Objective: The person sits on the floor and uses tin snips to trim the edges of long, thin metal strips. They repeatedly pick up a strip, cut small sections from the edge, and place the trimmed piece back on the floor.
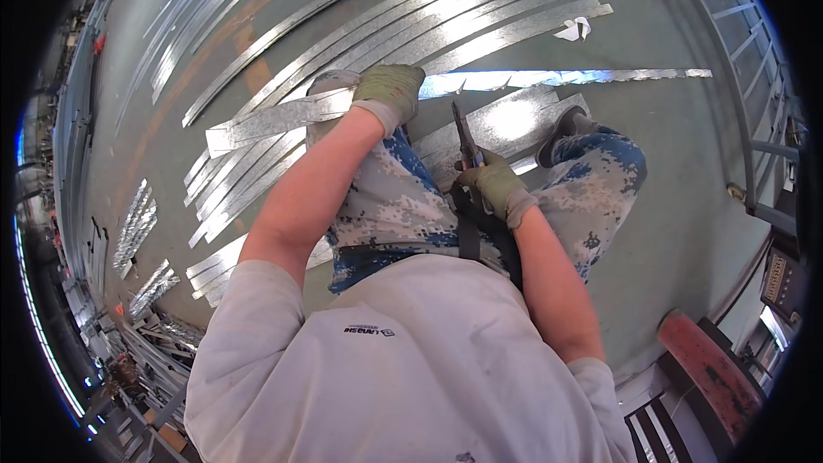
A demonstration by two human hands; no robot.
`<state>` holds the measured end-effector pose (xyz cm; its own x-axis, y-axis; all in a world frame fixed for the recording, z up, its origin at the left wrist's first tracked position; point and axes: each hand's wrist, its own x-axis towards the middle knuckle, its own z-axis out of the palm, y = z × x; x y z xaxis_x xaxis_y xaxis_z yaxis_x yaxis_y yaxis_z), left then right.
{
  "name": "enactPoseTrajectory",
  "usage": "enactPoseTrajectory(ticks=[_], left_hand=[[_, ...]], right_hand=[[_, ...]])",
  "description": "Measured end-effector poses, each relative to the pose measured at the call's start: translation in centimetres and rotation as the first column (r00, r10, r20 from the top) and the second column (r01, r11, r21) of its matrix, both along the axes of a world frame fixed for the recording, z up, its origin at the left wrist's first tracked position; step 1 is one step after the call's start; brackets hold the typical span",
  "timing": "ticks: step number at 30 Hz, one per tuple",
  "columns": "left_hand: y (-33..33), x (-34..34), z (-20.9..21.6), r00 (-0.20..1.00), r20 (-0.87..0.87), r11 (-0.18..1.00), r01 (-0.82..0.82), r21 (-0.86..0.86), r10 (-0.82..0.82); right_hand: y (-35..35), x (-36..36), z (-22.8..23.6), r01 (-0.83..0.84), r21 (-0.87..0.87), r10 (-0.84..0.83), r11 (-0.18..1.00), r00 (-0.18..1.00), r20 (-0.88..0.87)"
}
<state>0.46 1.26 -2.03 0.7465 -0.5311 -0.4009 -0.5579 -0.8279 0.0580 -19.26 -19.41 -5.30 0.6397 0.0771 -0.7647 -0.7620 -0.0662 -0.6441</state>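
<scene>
My left hand (390, 93), in a green work glove, is closed around a long galvanized metal strip (279, 120) above my left knee. To the right, that strip stretches away as a bright band with small notches along its lower edge. My right hand (495, 182), also gloved, holds a pair of tin snips (464, 133) in front of my lap. Their dark blades point up and away, a little below the strip and apart from it. The glove covers part of the handles. A black strap (469, 236) lies near the right wrist.
Several flat metal strips (429, 4) lie side by side on the green floor ahead and left. Wider sheet pieces (510, 124) are between my legs. A scrap of white material (573, 30) lies beyond. At right stand a grey wheeled frame (739, 51) and a red curved object (707, 377).
</scene>
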Motion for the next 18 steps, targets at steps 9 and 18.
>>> enactPoseTrajectory(ticks=[9,18], left_hand=[[-0.1,0.1,-0.1,1.0,-0.006,1.0,0.001,0.014,-0.001],[-0.2,0.1,-0.2,1.0,0.008,1.0,0.006,0.008,-0.007]], right_hand=[[1.3,0.8,-0.1,0.204,0.272,-0.188,0.94,0.978,-0.087],[1.7,0.3,-1.3,0.305,0.37,-0.276,0.878,0.952,-0.129]])
